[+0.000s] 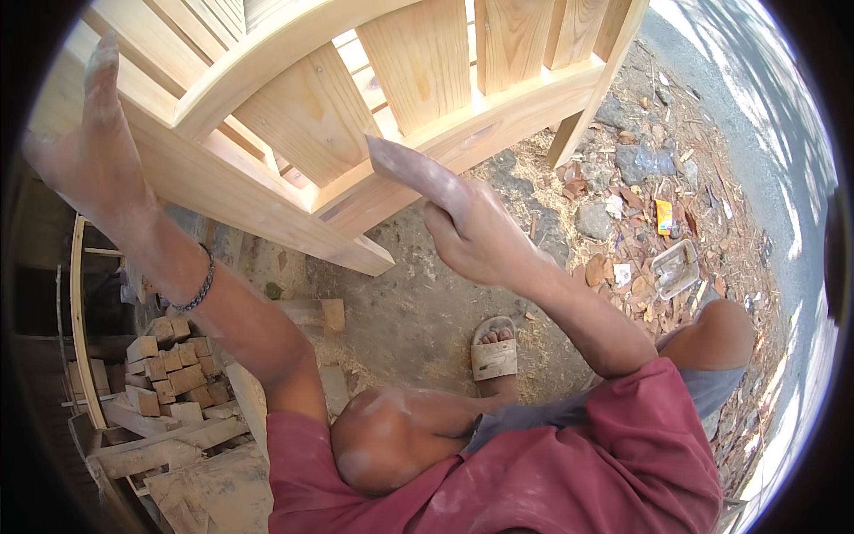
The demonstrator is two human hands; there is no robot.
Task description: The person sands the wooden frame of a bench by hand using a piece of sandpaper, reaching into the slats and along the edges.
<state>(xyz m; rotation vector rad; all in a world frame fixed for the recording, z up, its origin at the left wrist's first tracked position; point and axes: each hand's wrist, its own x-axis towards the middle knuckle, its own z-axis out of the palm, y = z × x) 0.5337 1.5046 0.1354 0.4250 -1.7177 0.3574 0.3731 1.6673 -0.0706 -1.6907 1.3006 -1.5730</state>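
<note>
A pale wooden frame piece [420, 67], with flat slats set between a curved rail and a straight lower rail, fills the top of the view. My right hand [476, 227] is closed around a folded piece of dusty, pinkish-brown sandpaper [418, 173]. The sandpaper's far end lies over the lower rail [485, 138], by the foot of a slat. At the far left my left hand [93, 165] is spread against the wooden side post [240, 200], holding nothing; one digit points up and the others are partly hidden.
Wood offcuts [178, 369] are stacked at the lower left beside loose planks [178, 440]. A sandalled foot [495, 349] stands on the dirt. To the right lie stones [593, 221], dry leaves, a clear plastic tray [676, 270] and a yellow wrapper [664, 217], with paved road [756, 116] beyond.
</note>
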